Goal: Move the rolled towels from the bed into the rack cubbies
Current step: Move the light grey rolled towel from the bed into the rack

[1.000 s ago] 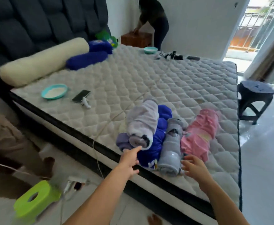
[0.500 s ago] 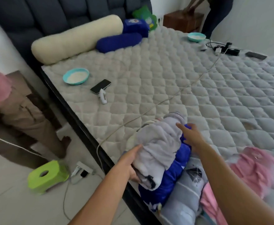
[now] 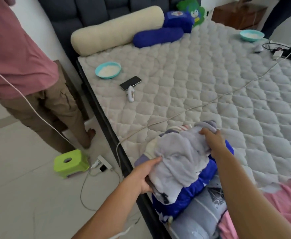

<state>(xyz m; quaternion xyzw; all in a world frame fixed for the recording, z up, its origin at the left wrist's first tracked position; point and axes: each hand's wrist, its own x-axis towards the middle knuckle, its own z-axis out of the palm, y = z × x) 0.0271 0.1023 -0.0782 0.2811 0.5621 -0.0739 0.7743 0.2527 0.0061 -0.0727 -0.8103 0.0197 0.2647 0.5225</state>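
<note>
A quilted mattress point(image 3: 184, 80) is filling the view. At its near edge, a lavender rolled towel point(image 3: 179, 157) is lying atop a blue one point(image 3: 193, 192). The left hand point(image 3: 143, 176) and right hand point(image 3: 213, 144) are gripping its opposite ends.

Single view: head-worn wide-angle camera, above the near corner of the bed point(image 3: 184, 80), facing forward and steeply down.
Near field: both forearms enter from the bottom edge; left hand point(image 3: 142, 176) and right hand point(image 3: 213, 142) lie close below the lens, on a bundle of towels point(image 3: 181, 157).
Middle field: quilted mattress runs up and right across the frame.
Far field: headboard point(image 3: 89, 9) along the top edge.
Left side: tiled floor point(image 3: 20, 195) with a green stool point(image 3: 70, 163).
Edges bend from lens distortion.
</note>
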